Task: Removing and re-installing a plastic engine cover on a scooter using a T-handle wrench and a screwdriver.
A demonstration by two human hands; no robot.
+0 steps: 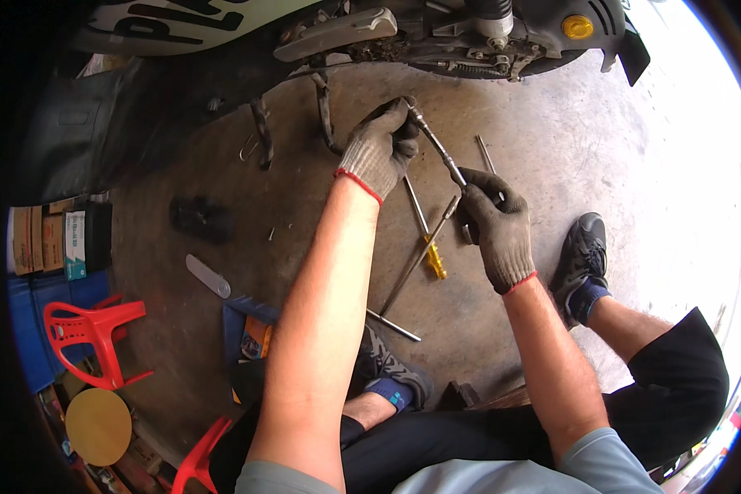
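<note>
My left hand (379, 148), in a grey knitted work glove with a red cuff, is closed around the upper end of a slim metal socket extension bar (439, 150). My right hand (498, 226), gloved alike, grips the bar's lower end. The bar slants between them, above the floor and in front of the motor scooter (337, 37). Just left of my right hand runs a long dark metal tool (416, 267); whether I touch it cannot be told. Below lie a yellow-handled screwdriver (435, 262) and a shiny rod (399, 327). My fingers hide both bar ends.
Another thin metal rod (486, 153) lies beyond my right hand. The scooter's stand legs (262, 136) reach the concrete floor. To the left are a black part (200, 219), a grey flat piece (208, 276), a blue tray (247, 311) and a red plastic chair (95, 337).
</note>
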